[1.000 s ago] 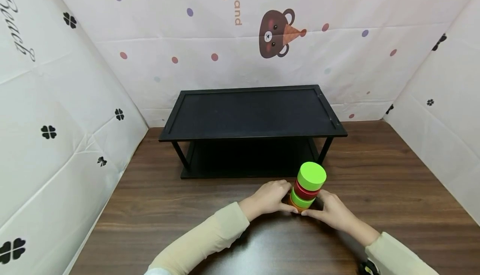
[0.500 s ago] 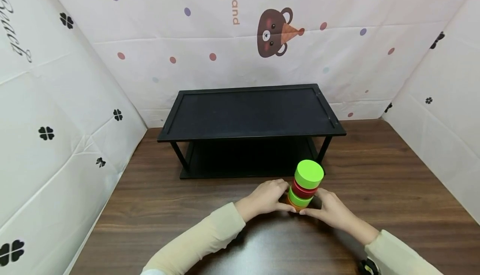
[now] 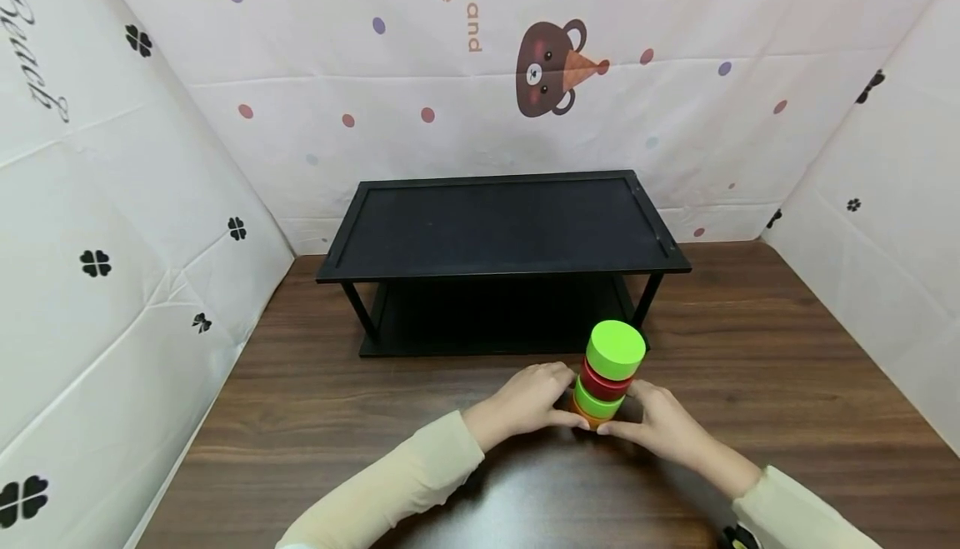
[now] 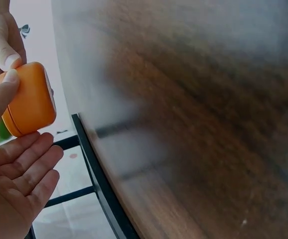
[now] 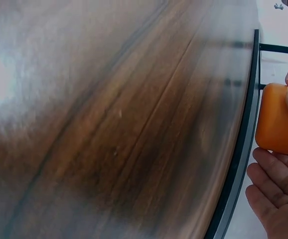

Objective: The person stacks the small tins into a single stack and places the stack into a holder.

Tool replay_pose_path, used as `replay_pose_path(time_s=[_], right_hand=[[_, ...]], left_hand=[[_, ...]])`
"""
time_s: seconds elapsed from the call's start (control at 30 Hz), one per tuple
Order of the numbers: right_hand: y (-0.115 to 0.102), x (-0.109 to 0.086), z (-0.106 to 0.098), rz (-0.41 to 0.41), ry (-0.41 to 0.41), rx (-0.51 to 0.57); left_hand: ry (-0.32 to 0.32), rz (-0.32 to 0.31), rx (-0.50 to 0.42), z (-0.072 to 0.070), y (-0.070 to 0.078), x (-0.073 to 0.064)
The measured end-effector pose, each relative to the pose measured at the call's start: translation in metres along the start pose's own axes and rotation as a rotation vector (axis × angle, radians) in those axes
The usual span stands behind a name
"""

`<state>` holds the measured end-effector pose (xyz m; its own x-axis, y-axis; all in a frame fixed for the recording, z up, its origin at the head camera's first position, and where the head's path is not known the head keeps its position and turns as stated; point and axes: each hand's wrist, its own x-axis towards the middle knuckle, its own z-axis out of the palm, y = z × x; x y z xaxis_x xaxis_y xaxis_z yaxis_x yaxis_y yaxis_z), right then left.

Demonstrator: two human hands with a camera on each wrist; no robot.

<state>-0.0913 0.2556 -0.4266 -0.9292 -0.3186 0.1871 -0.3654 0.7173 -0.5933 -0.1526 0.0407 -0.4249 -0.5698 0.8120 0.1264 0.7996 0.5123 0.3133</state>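
Observation:
A stack of round containers stands before my hands in the head view: a bright green one [image 3: 616, 350] on top, a red one [image 3: 604, 381] under it, then a green one [image 3: 597, 400], and an orange container [image 4: 34, 102] lowest. My left hand [image 3: 529, 400] grips the orange container from the left, thumb on the near side and fingers reaching behind. From the right, my right hand [image 3: 664, 422] holds the same container, its thumb close to the left one. I cannot tell whether the stack touches the table. The stack hides some of the fingertips.
Behind the stack stands a black two-tier shelf [image 3: 495, 228] with a flat top board. It rests on a brown wooden table [image 3: 300, 416]. Printed white cloth walls [image 3: 300, 32] enclose the back and both sides.
Both hands and the stack have shifted slightly to the left. The grip on the orange container looks the same, and the shelf has stayed in place.

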Motion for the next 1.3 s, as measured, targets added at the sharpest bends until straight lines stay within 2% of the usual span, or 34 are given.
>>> replay_pose_path(time_s=[0.17, 0.4, 0.6, 0.83, 1.3], right_hand=[[-0.007, -0.004, -0.002, 0.006, -0.006, 0.000], [-0.016, -0.007, -0.007, -0.031, -0.012, -0.018], [-0.023, -0.011, -0.010, -0.033, -0.037, -0.022], [-0.031, -0.015, -0.013, -0.046, -0.022, -0.045], [-0.041, -0.013, -0.027, -0.075, -0.021, -0.030]], left_hand=[[-0.002, 0.018, 0.036, -0.003, 0.004, -0.004], [0.004, 0.026, 0.062, -0.009, 0.012, -0.010], [0.022, 0.026, 0.052, -0.012, 0.017, -0.017], [0.049, 0.046, 0.035, -0.017, 0.022, -0.023], [0.085, 0.040, -0.048, -0.028, 0.026, -0.023]])
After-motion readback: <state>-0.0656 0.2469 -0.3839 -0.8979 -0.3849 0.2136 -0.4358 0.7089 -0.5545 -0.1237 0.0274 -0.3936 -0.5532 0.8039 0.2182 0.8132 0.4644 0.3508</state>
